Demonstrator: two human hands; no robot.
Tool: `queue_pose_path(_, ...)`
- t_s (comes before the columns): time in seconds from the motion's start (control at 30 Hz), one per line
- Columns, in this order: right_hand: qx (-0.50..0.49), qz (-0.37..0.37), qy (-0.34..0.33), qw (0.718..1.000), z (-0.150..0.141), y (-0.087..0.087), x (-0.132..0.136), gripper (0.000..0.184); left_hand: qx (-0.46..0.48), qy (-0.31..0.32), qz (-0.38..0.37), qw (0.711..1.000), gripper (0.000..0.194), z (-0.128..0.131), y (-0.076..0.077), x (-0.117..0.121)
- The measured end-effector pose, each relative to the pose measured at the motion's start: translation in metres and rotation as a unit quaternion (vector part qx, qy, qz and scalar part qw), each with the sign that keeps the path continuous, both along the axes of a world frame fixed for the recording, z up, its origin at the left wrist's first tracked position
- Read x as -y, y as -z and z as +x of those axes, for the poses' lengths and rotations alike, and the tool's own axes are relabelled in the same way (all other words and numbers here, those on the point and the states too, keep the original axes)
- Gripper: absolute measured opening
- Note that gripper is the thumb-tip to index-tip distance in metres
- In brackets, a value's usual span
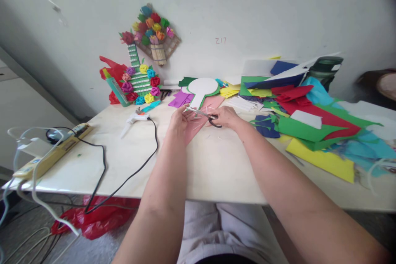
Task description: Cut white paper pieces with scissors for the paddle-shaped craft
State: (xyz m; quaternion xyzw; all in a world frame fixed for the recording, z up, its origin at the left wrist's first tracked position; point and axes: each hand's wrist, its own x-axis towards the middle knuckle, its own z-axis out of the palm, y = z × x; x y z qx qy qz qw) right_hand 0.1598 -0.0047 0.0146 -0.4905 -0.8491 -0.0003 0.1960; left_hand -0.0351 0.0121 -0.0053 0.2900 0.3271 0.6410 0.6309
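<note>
My right hand (227, 116) is closed around the black handles of a pair of scissors (214, 122), their blades pointing left towards my other hand. My left hand (180, 120) is pinched at the blade tips, on what looks like a thin white strip (191, 109). Beneath both hands lies a sheet of pink paper (193, 131) with small white slivers scattered over it. Just beyond them rests a white guitar-shaped cutout (203, 86) with a green edge.
A white glue gun (138, 118) with a black cord lies left, near a power strip (52, 152). A decorated paper guitar (139, 80) and a glue bottle (116, 88) stand behind. Coloured sheets (321, 119) and white strips (243, 103) cover the right side.
</note>
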Motion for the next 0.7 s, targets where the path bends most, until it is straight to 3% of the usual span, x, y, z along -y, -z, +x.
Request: queue_pose_path(0.7, 0.014, 0.026, 0.002, 1.0, 0.0001, 0.0, -0.0025, 0.038, -0.001, -0.013, -0.007, 1.0, 0.011, 0.0016, -0.002, 0.0007)
